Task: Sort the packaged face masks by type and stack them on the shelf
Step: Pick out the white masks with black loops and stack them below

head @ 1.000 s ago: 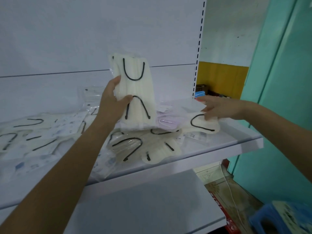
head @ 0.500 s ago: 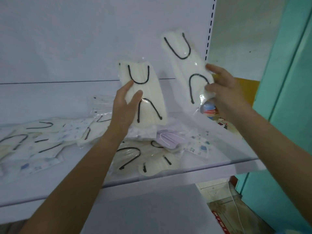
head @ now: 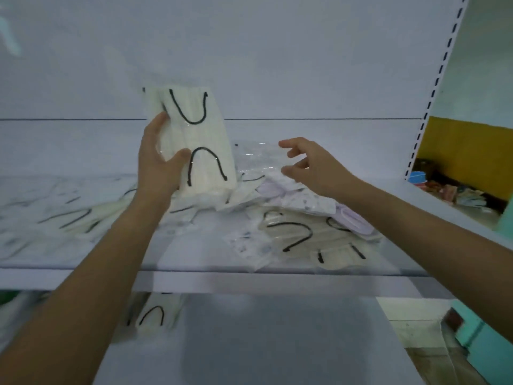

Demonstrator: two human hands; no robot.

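Head view: a stack of cream mask packs (head: 198, 134) is gripped upright by the left hand (head: 159, 168), above the shelf (head: 249, 282). The right hand (head: 313, 168) is held open and empty over the mixed pile (head: 299, 232). The slippery packs could be dropped if the grip is loosened.

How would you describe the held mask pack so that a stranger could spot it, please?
Find the white shelf strewn with mask packs. Above its middle, the left hand grips a black-looped cream pack. Alone among them, it is raised upright, not lying flat.
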